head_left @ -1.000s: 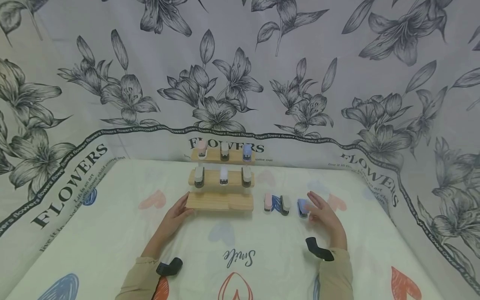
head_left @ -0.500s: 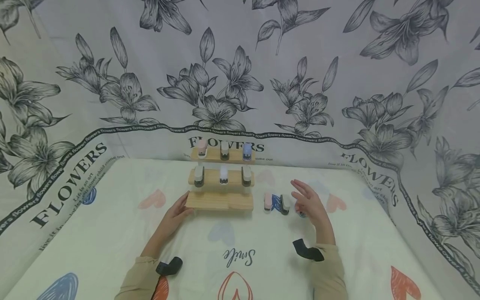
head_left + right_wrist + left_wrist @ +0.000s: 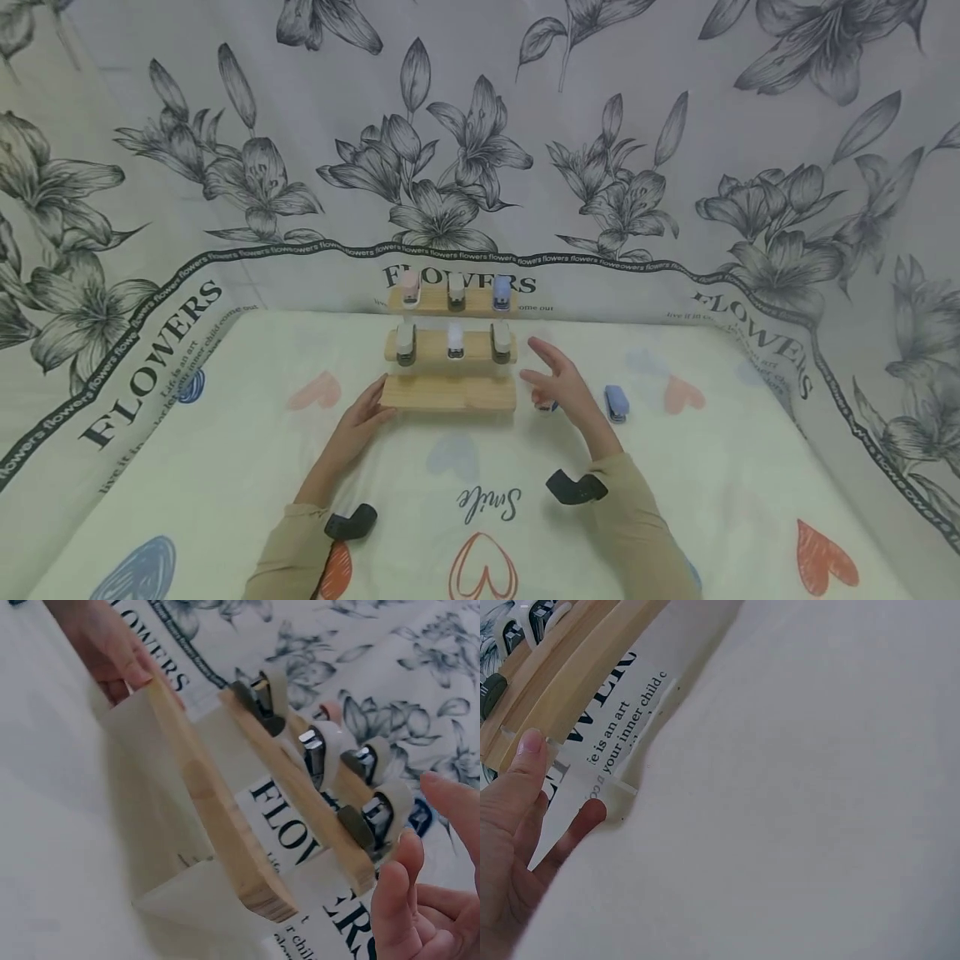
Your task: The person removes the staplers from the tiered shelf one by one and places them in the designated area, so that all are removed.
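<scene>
A three-tier wooden rack [image 3: 450, 392] stands in front of me, with mini staplers on its upper two boards. At its left end my left hand [image 3: 358, 425] holds the lowest board, thumb on the board's end in the left wrist view. My right hand [image 3: 566, 393] hovers with nothing in it by the right end, fingers spread. Nearest its fingertips is the grey stapler [image 3: 501, 340] at the right of the middle board. A white stapler [image 3: 455, 340] and another grey stapler [image 3: 406, 342] share that board. Beneath my right hand, staplers on the table are mostly hidden.
The top board bears a pink stapler [image 3: 410, 287], a grey stapler [image 3: 457, 290] and a blue stapler [image 3: 502, 292]. Another blue stapler [image 3: 617, 403] lies on the table right of my right hand. A flower-printed curtain [image 3: 465, 167] hangs behind the rack.
My right hand has left the blue stapler on the table and moved leftward over the pink and grey ones toward the rack. My left hand stays at the rack; the head view has shifted slightly.
</scene>
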A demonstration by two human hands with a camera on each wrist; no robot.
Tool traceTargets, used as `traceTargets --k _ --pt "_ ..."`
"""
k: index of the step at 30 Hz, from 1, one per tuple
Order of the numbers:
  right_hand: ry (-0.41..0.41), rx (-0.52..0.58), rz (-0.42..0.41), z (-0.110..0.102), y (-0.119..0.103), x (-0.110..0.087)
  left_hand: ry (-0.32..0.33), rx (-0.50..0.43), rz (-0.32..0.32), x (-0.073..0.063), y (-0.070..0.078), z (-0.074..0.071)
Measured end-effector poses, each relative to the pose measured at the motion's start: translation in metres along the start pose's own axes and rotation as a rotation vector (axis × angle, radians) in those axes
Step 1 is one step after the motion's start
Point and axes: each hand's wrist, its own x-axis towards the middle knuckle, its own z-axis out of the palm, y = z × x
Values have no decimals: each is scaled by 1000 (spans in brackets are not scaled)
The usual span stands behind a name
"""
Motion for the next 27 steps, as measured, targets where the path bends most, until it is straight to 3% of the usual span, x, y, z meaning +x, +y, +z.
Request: traceTargets --k 7,12,18,20,27 --pt "-69 83 59 8 -2 27 16 -12 -21 2 -16 2" --pt "-81 130 104 11 -7 34 0 -30 -56 0 -10 4" --pt "-65 -56 87 19 -28 29 -6 -27 -54 -4 14 6" --pt "-61 -106 64 21 -34 27 -3 -23 -52 -4 15 6" --pt "-69 -148 19 25 -35 32 15 10 -40 3 -10 1"
